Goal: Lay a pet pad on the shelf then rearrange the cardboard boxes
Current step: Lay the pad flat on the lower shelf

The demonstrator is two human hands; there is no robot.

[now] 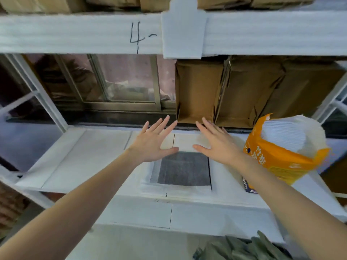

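On the white shelf (75, 162), a pet pad (183, 169) lies flat, dark centre up. Left hand (153, 142) and right hand (216, 145) hover over its far edge, fingers spread, holding nothing. Cardboard boxes (244, 91) stand behind; an orange bag (281, 158) sits right.

The boxes on the top shelf (112, 2) are cut off by the upper edge, the green cloth (242, 248) by the lower edge, both forearms run out of the picture, and the printing on the orange bag (277, 162) is too blurred to read.
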